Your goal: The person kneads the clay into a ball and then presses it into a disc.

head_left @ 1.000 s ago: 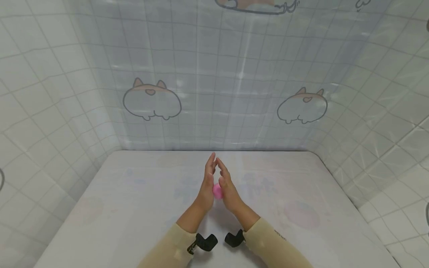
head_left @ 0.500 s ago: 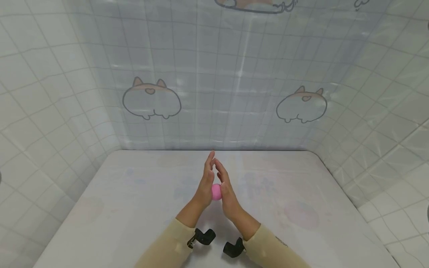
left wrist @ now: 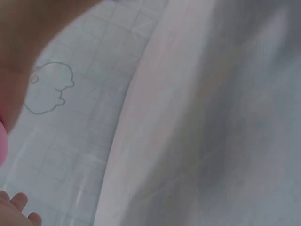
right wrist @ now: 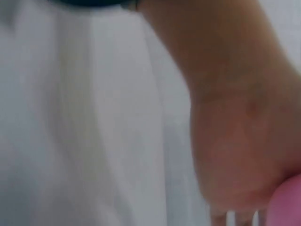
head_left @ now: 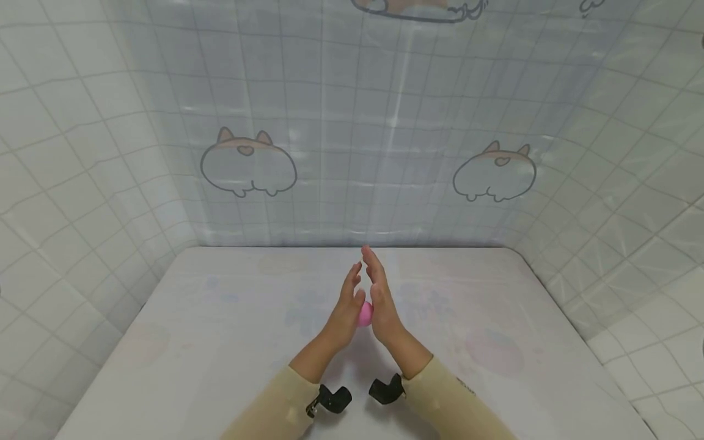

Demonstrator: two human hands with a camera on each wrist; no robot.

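Note:
A pink ball (head_left: 365, 314) of smooth, soft-looking material is pressed between two facing palms in the head view. My left hand (head_left: 344, 313) lies along its left side, fingers straight and pointing away from me. On the other side my right hand (head_left: 386, 310) presses the ball, its fingers also straight and reaching farther forward than the left ones. The right wrist view shows the pink ball (right wrist: 288, 207) against the heel of the right palm (right wrist: 235, 155). Only a sliver of the pink ball (left wrist: 2, 143) shows at the left wrist view's edge.
Both hands are above a white table (head_left: 220, 342) with faint pastel prints. A pale gridded sheet (head_left: 352, 153) with cartoon animal drawings stands behind it and along both sides. Black camera mounts (head_left: 335, 400) stick out inward from the beige sleeves (head_left: 275, 406).
My right hand has slid forward while the left has drawn back, reversing which fingertips lead. Between the palms, the ball has shifted slightly right.

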